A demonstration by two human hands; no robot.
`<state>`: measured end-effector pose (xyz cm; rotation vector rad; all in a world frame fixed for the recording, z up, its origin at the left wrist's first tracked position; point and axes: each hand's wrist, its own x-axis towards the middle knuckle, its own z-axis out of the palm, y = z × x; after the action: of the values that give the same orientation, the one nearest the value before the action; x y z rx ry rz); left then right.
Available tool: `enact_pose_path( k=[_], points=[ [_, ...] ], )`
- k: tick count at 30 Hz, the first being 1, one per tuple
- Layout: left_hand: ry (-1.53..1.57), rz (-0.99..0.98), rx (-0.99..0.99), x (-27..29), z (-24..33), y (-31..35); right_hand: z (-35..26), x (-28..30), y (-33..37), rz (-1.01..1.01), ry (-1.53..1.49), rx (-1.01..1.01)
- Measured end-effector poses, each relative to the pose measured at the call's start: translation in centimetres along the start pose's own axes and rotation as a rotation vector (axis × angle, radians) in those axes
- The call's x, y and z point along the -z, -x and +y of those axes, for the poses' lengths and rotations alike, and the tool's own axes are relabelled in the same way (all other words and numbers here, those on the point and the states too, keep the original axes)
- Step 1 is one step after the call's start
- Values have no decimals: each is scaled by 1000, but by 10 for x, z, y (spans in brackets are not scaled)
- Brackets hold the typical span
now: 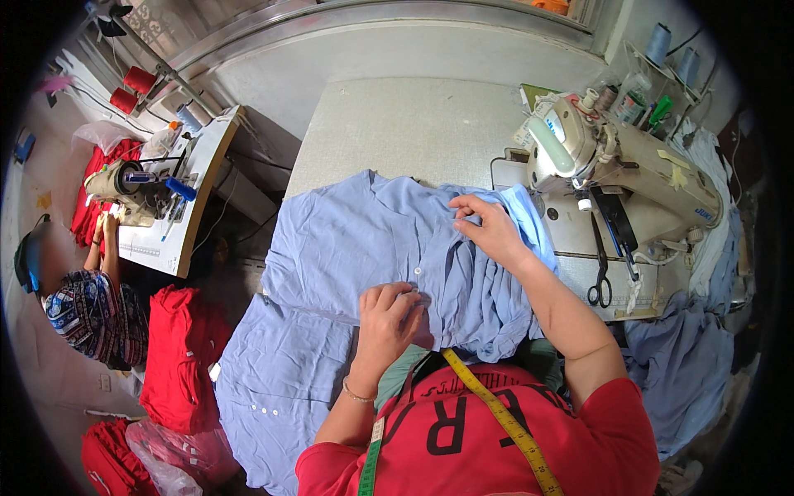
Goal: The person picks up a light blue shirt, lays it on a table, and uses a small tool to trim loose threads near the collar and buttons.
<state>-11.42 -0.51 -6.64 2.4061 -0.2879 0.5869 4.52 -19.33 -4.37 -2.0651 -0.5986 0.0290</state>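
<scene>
A light blue garment (339,231) with a small white button lies spread over the table's front edge and my lap. My left hand (387,321) rests at its lower middle, with fingers curled down onto the cloth; the fingertips are partly hidden. Near the upper right of the garment is my right hand (488,227), its fingers loosely bent and apart, with nothing visible between them. Gathered folds of the cloth run down between the two hands. Beneath my right wrist, a paler blue piece (529,219) reaches toward the sewing machine (620,157).
Black scissors (600,281) lie beside the machine. More blue cloth (281,380) hangs at my left and another blue heap (682,372) at my right. A yellow tape measure (496,405) hangs over my red shirt. At far left a person (95,306) works at another machine, near red garments (182,364).
</scene>
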Motion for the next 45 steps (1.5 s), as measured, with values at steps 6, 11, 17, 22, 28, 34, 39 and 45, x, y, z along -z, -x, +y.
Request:
enact_pose_path(
  k=[6, 11, 17, 22, 28, 34, 39, 45],
  points=[
    [3, -12, 10, 1, 1, -1, 3, -6, -10, -18, 54, 126],
    [11, -33, 16, 3, 0, -3, -3, -13, -29, -98, -109, 129],
    [11, -40, 20, 3, -1, -1, 2, -22, -36, -181, 110, 102],
    [22, -31, 21, 2, -2, -1, 6, -25, -35, -171, 111, 136],
    [28, -25, 22, 1, -3, 0, -1, -24, -34, -212, 193, 153],
    [20, -17, 16, 2, -2, -1, 3, -26, -36, -247, 222, 172],
    [-20, -36, 3, 2, -2, -2, 4, -27, -36, -228, 242, 238],
    [-113, -19, -53, 2, 9, -15, 5, -29, -35, -220, 271, 277]
  ],
)
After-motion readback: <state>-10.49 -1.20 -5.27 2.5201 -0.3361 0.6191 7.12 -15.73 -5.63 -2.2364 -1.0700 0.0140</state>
